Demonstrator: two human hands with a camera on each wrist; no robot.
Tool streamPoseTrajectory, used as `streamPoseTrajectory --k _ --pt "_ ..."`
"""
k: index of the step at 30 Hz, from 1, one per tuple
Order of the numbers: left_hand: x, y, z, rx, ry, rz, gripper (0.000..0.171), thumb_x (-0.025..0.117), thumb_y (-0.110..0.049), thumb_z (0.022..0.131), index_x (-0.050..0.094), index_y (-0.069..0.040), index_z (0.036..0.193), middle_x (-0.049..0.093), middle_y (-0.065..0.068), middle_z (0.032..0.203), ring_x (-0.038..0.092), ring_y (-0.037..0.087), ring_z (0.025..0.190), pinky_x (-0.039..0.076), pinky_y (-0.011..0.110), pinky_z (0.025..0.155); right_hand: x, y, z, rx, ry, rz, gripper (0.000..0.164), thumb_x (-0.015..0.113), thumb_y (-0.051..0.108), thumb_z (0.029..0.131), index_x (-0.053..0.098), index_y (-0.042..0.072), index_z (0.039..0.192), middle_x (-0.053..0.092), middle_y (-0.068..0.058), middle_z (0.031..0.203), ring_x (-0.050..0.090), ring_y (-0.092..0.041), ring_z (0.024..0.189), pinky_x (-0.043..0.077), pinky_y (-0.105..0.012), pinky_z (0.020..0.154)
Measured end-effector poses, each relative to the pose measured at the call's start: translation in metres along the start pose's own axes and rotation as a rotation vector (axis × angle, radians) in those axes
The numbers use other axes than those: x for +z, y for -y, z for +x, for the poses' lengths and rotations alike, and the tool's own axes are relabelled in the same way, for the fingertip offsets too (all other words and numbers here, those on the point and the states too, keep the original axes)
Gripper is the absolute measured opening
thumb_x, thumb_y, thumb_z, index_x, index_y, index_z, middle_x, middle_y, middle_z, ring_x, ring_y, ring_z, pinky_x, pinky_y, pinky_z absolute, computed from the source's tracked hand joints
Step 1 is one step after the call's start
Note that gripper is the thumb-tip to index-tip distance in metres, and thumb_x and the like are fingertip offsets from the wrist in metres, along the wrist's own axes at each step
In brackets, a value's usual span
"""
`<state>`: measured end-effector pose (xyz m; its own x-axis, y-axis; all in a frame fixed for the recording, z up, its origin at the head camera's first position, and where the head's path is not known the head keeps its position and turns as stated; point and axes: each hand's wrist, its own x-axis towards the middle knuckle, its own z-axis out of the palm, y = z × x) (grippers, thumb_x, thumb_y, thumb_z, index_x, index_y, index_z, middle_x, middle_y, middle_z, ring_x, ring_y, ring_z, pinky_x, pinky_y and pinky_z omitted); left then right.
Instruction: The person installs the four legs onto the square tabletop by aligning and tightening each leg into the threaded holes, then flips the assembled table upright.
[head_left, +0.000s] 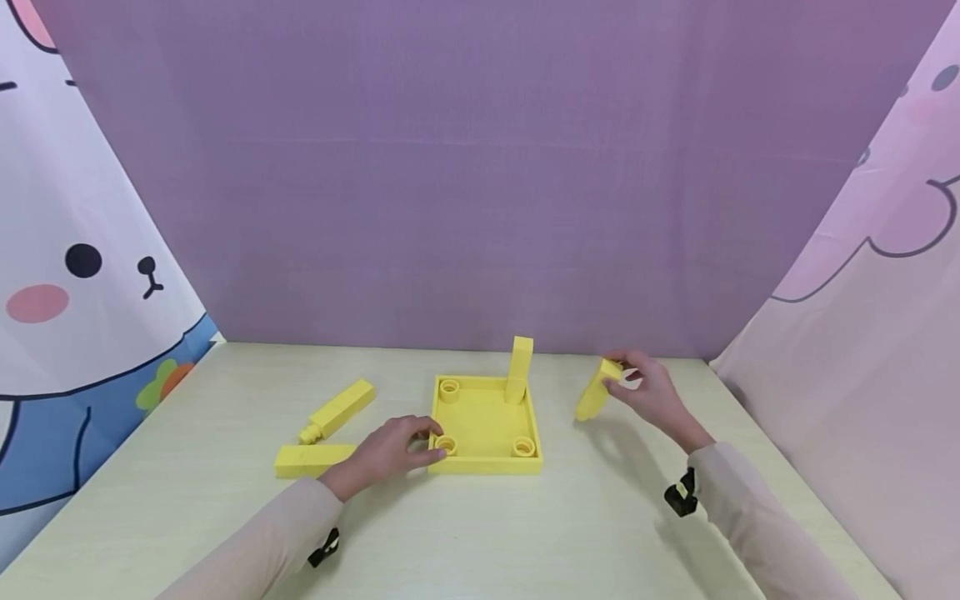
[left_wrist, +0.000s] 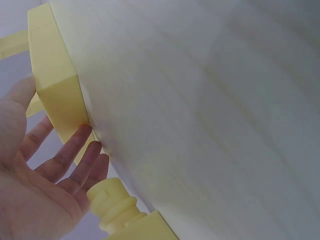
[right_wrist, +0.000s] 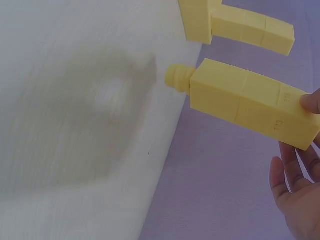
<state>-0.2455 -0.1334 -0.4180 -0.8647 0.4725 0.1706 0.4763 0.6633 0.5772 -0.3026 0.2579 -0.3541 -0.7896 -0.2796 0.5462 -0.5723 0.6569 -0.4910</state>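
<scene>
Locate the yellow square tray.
In the head view, the yellow square tray sits below centre on the pale table, left hand at its near-left corner.

A makeshift tabletop booth is indicated by the fabric hung around a pale, wood-grained table (head_left: 480,542). Behind the table, a plain purple sheet (head_left: 465,183) is seen; to its left, a curtain printed with a cartoon animal (head_left: 97,192); to its right, a pinkish printed drape (head_left: 862,358). Whether a home or workplace is screened off cannot be told.
</scene>
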Motion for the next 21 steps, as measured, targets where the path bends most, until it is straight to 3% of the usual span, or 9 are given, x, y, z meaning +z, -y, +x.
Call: streamPoseTrajectory --k 6,13,21 --pt "0.000 0.000 0.000 0.000 0.001 0.020 0.030 0.063 -0.036 0.085 0.062 -0.013 0.104 0.063 0.000 0.101 0.058 0.018 0.093 0.048 0.037 0.078 0.001 0.013 0.001 -0.036 0.017 0.012 0.036 0.070 0.002 0.076 0.060 0.000 0.111 0.064 -0.012 0.099 0.053 -0.015 0.088 0.050 -0.039 0.070" --pt "-0.001 -0.001 -0.001 -0.007 0.001 0.013 0.030 0.063 -0.036 0.085 0.062 -0.012 0.103 0.064 0.001 0.101 0.058 0.019 0.093 0.048 0.038 0.078 0.004 0.026 0.002 -0.093 0.028 0.029 0.034 0.071 0.005 0.077 0.062 0.003 0.110 0.064 -0.010 0.099 0.056 -0.020 0.088 0.048 -0.029 0.070" --pt "0.000 -0.001 0.000 -0.006 0.004 0.001 0.031 0.063 -0.036 0.085 0.062 -0.011 0.104 0.064 0.002 0.102 0.058 0.021 0.095 0.048 0.041 0.080 0.006 0.043 0.003 -0.130 0.066 0.018 0.036 0.071 0.004 0.076 0.061 0.005 0.111 0.063 -0.006 0.100 0.053 -0.012 0.089 0.049 -0.031 0.070"
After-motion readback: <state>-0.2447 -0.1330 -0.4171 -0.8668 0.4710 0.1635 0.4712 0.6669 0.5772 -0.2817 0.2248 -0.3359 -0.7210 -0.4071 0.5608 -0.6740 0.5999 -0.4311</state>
